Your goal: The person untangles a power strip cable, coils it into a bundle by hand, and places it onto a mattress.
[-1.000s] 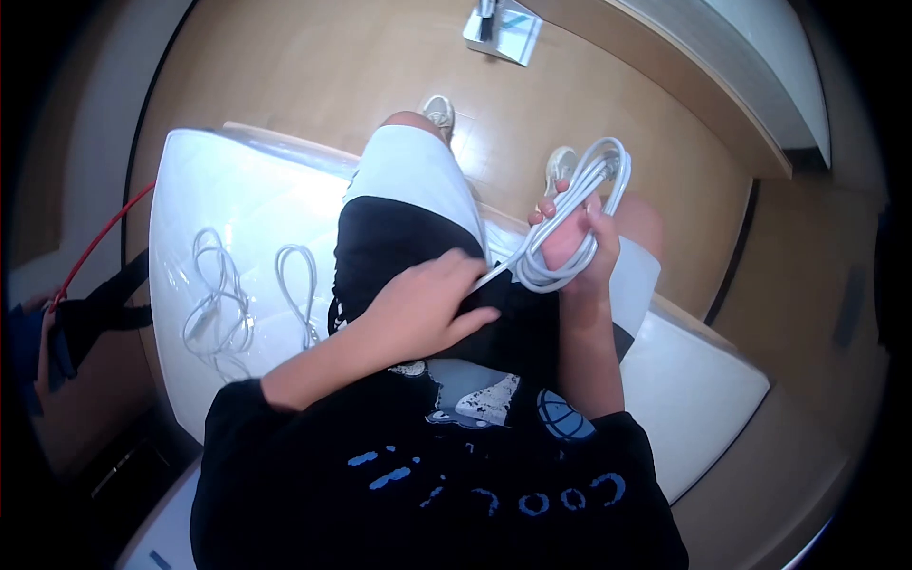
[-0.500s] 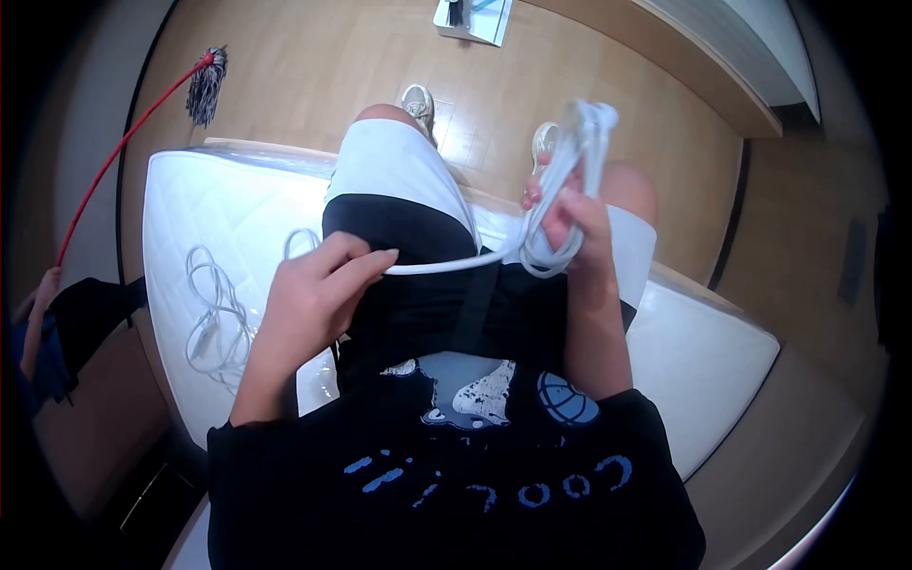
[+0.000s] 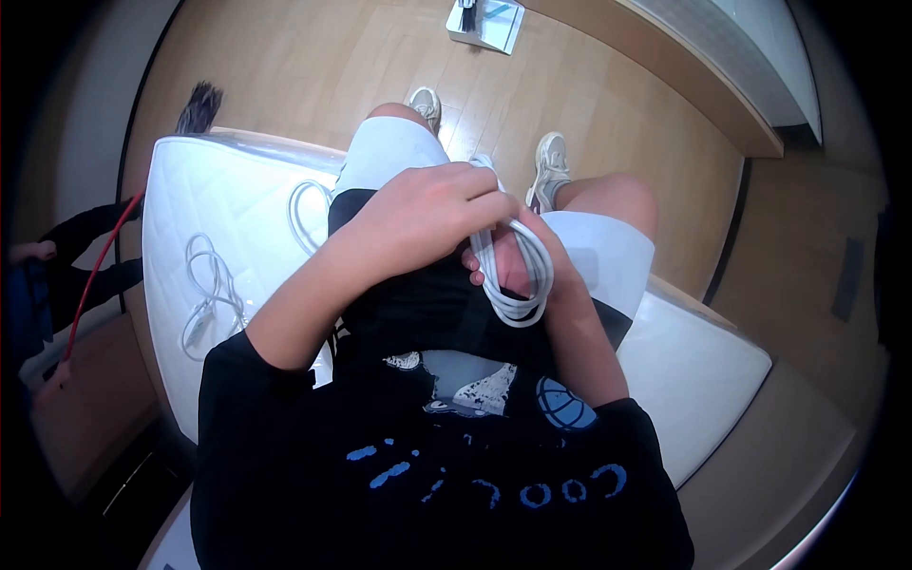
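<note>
A white cable [image 3: 540, 280] is wound in several loops above my lap. My right hand [image 3: 513, 261] holds the coil, with loops passing over its palm and its fingers curled. My left hand [image 3: 442, 204] is closed at the top of the coil, its fingers bent over the cable; the exact grip is hidden behind the back of the hand. To the left, a second white cable [image 3: 211, 296] lies loosely tangled on the white mattress [image 3: 171, 218]. A cable loop [image 3: 296, 217] rests on the mattress beside my left thigh.
At the far left, another person's hand [image 3: 59, 375] holds a red mop handle [image 3: 100, 256]; the grey mop head [image 3: 199, 109] shows beyond the mattress. A white dustpan [image 3: 494, 33] with a brush stands on the wooden floor [image 3: 342, 57]. A wooden ledge [image 3: 703, 90] runs along the upper right.
My left hand has moved right and up to the coil, where before it held a stretched length apart. The coil has come down and left. The other person's mop has shifted.
</note>
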Demonstrator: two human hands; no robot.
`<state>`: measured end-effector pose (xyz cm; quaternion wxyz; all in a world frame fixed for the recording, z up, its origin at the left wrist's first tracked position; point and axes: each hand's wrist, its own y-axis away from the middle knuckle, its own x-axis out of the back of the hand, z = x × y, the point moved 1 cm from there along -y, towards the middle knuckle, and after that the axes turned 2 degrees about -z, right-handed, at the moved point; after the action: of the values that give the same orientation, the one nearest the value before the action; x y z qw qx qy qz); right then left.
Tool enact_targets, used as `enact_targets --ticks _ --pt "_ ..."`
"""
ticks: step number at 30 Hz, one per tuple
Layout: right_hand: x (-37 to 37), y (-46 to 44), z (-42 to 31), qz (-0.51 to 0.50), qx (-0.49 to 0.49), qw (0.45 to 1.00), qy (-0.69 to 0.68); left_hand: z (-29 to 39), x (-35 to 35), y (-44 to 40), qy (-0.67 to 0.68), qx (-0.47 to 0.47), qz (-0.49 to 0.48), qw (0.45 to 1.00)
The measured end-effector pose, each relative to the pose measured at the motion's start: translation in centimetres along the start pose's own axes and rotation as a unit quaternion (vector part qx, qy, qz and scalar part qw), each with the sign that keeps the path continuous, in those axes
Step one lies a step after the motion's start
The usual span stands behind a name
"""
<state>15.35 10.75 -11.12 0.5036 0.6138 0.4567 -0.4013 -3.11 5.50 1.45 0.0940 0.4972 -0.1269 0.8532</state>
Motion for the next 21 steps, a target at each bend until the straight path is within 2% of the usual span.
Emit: enact_targets --ticks 3,5,10,14,17,18,19,21 --pt "0.5 -0.5 0.1 -0.039 -0.032 0.998 -0.047 -0.7 -0.3 0.6 0.013 -0.022 -0.003 1.000" --pt "-0.4 -0.3 -0.2 -0.029 -0.050 0.998 -0.037 -0.7 -0.1 0.6 0.029 -0.026 -0.009 0.999" --pt "-3.2 -0.5 -0.8 0.051 -0.104 0.992 -0.054 -0.8 -0.3 1.1 0.074 -0.031 -0.020 0.997" --pt "-2.7 0.2 -0.8 0.072 -0.105 0.992 0.015 -0.5 -0.4 1.0 0.068 -0.086 -0.022 0.994" --pt "-3.7 0.2 -1.0 0.122 -0.106 0.986 0.028 0.1 -1.5 0.5 0.037 -0.154 -0.029 0.987" --pt "-4.0 0.1 -1.1 0.138 -0.106 0.984 0.034 0.0 -1.6 0.6 0.024 -0.151 -0.020 0.988" --pt "-3.0 0.2 -1.2 0.083 -0.121 0.989 0.029 -0.1 -1.7 0.6 0.009 -0.149 -0.010 0.989" --pt "-2.9 -0.1 -0.9 0.055 -0.122 0.989 -0.061 -0.7 -1.5 0.6 -0.016 -0.128 0.022 0.991"
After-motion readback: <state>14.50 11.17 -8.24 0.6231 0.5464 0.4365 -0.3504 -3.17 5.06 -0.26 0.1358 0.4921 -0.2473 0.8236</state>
